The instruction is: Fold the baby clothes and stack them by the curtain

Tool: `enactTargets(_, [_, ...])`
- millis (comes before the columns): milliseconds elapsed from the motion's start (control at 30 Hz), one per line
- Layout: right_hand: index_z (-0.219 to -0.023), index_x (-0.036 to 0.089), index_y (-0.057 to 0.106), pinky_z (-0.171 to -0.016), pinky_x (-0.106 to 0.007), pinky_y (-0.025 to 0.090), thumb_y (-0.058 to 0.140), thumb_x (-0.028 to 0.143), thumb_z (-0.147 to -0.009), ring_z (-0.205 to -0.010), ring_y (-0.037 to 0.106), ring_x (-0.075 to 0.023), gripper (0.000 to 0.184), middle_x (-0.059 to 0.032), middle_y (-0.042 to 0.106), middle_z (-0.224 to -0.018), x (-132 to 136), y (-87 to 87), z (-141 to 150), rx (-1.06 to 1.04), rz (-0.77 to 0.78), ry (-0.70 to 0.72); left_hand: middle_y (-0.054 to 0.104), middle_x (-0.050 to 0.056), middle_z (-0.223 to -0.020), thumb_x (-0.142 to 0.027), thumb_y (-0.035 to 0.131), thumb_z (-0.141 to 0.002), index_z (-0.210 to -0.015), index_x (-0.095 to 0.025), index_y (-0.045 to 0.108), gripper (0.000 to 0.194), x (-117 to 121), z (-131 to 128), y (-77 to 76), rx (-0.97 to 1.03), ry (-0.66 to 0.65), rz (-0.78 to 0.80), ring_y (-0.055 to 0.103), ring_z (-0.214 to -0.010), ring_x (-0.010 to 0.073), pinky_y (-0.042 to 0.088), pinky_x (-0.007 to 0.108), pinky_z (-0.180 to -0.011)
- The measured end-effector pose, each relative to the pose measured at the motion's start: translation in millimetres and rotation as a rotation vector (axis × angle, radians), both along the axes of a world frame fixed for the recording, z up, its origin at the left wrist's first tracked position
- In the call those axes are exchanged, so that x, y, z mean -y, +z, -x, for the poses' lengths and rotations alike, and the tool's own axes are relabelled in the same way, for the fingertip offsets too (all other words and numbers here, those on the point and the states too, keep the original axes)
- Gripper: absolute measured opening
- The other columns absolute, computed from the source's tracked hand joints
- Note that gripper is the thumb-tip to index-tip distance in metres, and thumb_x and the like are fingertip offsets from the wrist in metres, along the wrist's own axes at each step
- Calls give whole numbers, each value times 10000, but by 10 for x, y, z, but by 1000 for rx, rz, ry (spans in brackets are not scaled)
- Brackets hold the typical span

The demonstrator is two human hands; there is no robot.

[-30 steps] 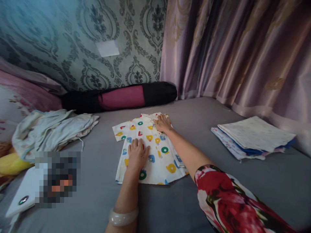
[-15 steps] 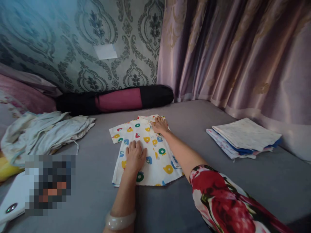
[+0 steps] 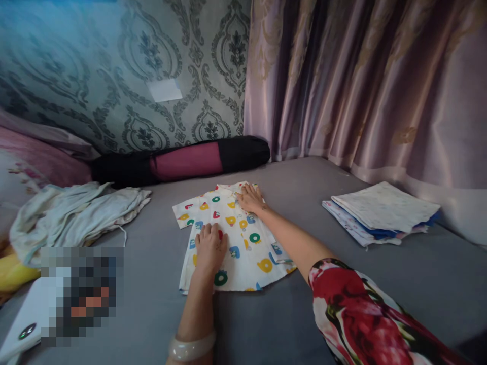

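Observation:
A small white short-sleeved shirt with colourful letter-like and duck prints lies spread on the grey bed, collar pointing away from me. My left hand rests flat on its left front, fingers stretched toward the collar. Up by the collar and the right shoulder, my right hand lies on the cloth with its fingers spread. Neither hand grips the fabric. The right sleeve is not seen spread out; part of that side is hidden under my right hand and forearm, and some cloth shows folded near the right hem.
A stack of folded clothes lies at the right. Rumpled pale cloth is heaped at the left, near a white phone-like device and a blurred-out patch. A long black and maroon bag lies along the wall, beside the curtain.
The camera view has shifted slightly. Both hands stay on the shirt in nearly the same places, and the cloth near the right hem sits a little further out.

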State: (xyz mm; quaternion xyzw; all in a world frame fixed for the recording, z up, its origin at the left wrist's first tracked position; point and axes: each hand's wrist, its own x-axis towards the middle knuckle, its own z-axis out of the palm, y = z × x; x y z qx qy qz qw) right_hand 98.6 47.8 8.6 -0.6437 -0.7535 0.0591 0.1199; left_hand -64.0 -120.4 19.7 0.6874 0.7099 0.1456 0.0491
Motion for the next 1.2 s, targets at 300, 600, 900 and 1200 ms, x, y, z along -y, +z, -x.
enactTargets(300, [-1482, 116, 310, -1145, -500, 86, 192, 468, -982, -1441, 141, -267, 622, -120, 242, -1565, 17, -69, 42, 17, 50, 3, 466, 179, -1388, -322, 428, -917, -1268, -136, 495, 403, 22, -13, 73, 15, 12, 52, 384, -1330, 304, 273, 496, -1093])
enactTargets(600, [-1476, 97, 308, -1138, -538, 67, 224, 406, -974, -1444, 134, -284, 595, -149, 227, -1565, 7, 86, 156, 48, 112, -1, 486, 165, -1371, -302, 453, -902, -1248, -164, 511, 377, 10, -37, 114, 54, 38, 61, 381, -1334, 305, 255, 518, -1103])
enactTargets(900, [-1494, 89, 275, -1165, -477, 7, 186, 410, -976, -1457, 111, -227, 616, -98, 203, -1577, 17, 48, 743, 37, 39, 294, 480, 160, -1378, -287, 451, -901, -1231, -170, 513, 356, -4, -20, 85, 68, 30, 39, 408, -1309, 294, 278, 516, -1091])
enactTargets(1200, [-1479, 72, 300, -1166, -434, 59, 130, 470, -984, -1453, 138, -217, 657, -131, 244, -1561, -231, 11, 969, 22, 83, 286, 459, 162, -1409, -306, 436, -910, -1248, -170, 512, 372, -6, 6, 43, 43, 10, 54, 396, -1326, 307, 287, 521, -1094])
